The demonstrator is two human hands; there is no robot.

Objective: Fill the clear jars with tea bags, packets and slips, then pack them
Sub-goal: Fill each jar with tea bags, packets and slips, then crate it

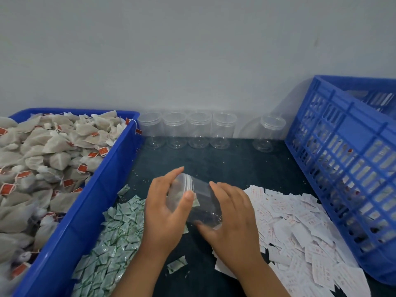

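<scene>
We judge the job to be at an early stage: five empty jars [199, 129] wait along the wall at twelve o'clock. The tea bags [42, 157] are piled at nine, the packets [115, 236] at seven and the slips [300, 228] at four. At centre we hold one clear jar [201, 200] tilted. Our left hand [165, 211] curls round its mouth with the thumb on the rim, and our right hand [233, 217] wraps its base. We cannot tell what it contains.
</scene>
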